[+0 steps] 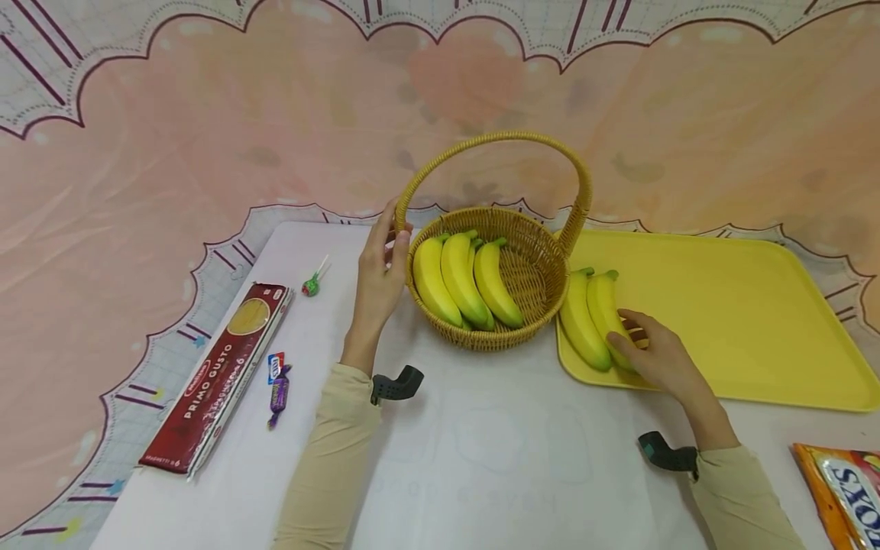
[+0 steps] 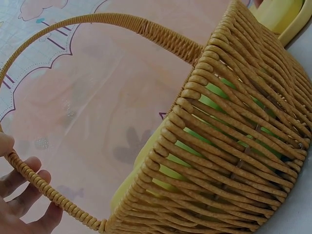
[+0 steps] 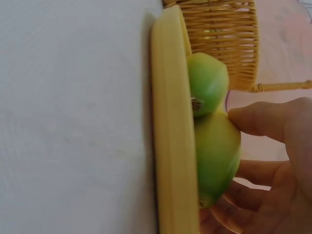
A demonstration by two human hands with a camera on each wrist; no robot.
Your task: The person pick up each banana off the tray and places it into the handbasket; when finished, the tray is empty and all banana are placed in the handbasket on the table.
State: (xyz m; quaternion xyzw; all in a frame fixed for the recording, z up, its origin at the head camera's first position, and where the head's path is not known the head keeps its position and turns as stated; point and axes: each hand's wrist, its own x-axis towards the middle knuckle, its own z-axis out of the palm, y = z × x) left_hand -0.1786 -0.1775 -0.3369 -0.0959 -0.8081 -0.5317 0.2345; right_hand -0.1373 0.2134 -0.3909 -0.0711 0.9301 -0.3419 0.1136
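Head cam: my left hand [image 1: 382,271] steadies the basket [image 1: 543,294] w/ 3 bananas [image 1: 462,281] in, right hand [image 1: 651,350] curled round 2 on tray [image 1: 742,305]; left wrist: fingers [image 2: 22,187] around handle [image 2: 44,187]; right wrist: thumb [image 3: 258,122] & fingers clasp pair [image 3: 214,146], so approx. halfway, I'd judge.

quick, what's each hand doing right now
Left hand: fingers curled round the basket handle near its base, holding it.
Right hand: gripping the bananas on the tray, thumb and fingers round them.
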